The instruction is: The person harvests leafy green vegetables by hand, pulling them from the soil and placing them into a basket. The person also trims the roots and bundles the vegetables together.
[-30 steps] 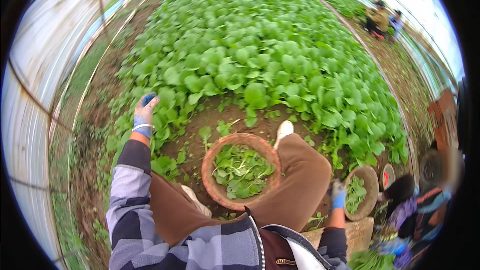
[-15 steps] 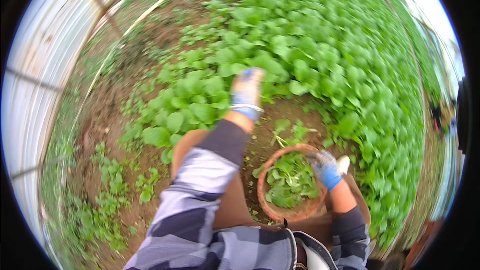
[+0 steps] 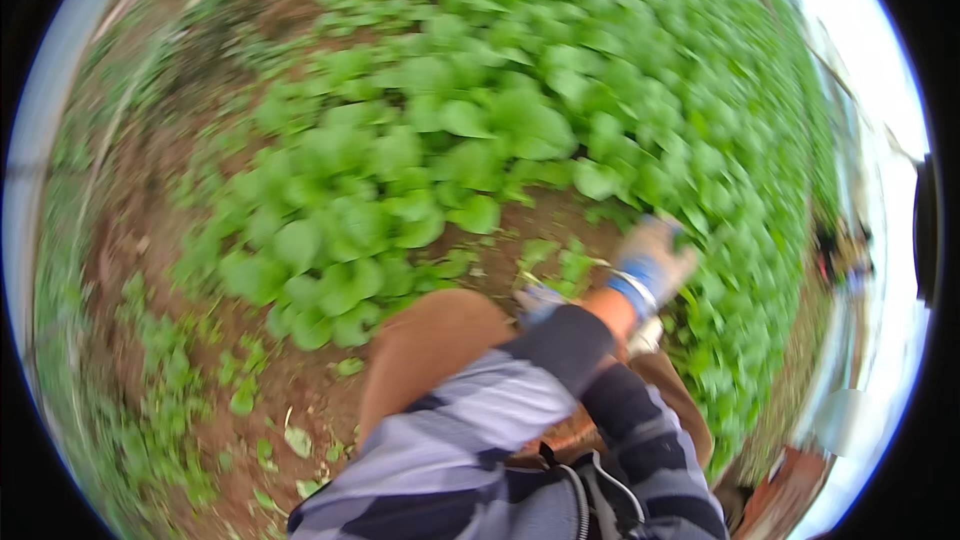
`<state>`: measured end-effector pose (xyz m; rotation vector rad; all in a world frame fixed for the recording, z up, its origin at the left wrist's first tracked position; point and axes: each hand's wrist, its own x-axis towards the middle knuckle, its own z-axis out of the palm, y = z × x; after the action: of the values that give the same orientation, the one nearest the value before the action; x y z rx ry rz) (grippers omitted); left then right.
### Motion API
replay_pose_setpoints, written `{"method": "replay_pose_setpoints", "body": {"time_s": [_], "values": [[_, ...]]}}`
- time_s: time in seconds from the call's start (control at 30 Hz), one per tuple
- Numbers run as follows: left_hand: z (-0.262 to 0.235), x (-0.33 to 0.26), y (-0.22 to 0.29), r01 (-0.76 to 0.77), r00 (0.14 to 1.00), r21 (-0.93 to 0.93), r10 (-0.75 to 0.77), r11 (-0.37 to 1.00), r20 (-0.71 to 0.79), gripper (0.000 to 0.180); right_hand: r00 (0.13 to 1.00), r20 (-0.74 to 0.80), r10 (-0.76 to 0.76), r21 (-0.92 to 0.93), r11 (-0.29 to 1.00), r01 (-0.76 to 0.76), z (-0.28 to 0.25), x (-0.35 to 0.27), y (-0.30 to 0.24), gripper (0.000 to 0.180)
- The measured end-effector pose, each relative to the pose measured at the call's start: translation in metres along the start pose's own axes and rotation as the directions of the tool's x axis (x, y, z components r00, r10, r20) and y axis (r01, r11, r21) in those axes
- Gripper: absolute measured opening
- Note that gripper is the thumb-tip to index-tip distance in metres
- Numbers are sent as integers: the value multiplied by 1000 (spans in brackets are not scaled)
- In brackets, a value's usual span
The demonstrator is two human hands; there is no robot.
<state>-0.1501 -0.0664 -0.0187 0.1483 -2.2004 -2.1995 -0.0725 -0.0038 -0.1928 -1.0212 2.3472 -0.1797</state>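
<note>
My left hand (image 3: 655, 258), in a blue-and-grey glove with a white band at the wrist, reaches across to the right to the edge of the leafy green plants (image 3: 690, 195). Motion smears its fingers, so I cannot tell what they hold. Under my left forearm the right arm crosses the other way. Only part of my gloved right hand (image 3: 540, 302) shows past the left cuff, beside loose greens (image 3: 570, 262) on the soil. Its grip is hidden. A terracotta-coloured round basket (image 3: 572, 432) is mostly covered by my arms.
Dense broad-leaved plants (image 3: 520, 120) fill the bed ahead and to the right. Brown soil (image 3: 150, 270) with scattered small seedlings lies at the left. My bent knee (image 3: 430, 340) is close in front. A reddish-brown object (image 3: 785, 490) stands at the lower right.
My left hand has swung from the plants ahead to the right. The right hand has left the basket rim and moved left beneath the left arm. The view has shifted.
</note>
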Motion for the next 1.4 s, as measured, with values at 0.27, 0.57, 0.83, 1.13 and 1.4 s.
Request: {"method": "replay_pose_setpoints", "body": {"time_s": [0.27, 0.57, 0.83, 1.13, 1.4], "values": [[-41, 28, -22, 119, 969, -722, -239, 681, -66, 32, 930, -296, 220, 179, 969, -172, 52, 32, 79, 29], [-66, 6, -10, 213, 976, -558, -199, 802, 85, 32, 761, -3, 649, -694, 546, -469, -3, -6, 223, 39], [-55, 4, -8, 492, 870, -314, -442, 812, 220, 45, 461, 64, 885, -608, 401, -685, 13, -25, 328, 34], [-28, 7, -11, 562, 821, -271, -490, 781, 293, 45, 381, 136, 914, -270, 404, -874, 16, -13, 345, 29], [-32, 4, -12, 551, 822, -293, -449, 782, 350, 36, 362, 194, 912, -172, 395, -902, -8, -23, 316, 26]]}}
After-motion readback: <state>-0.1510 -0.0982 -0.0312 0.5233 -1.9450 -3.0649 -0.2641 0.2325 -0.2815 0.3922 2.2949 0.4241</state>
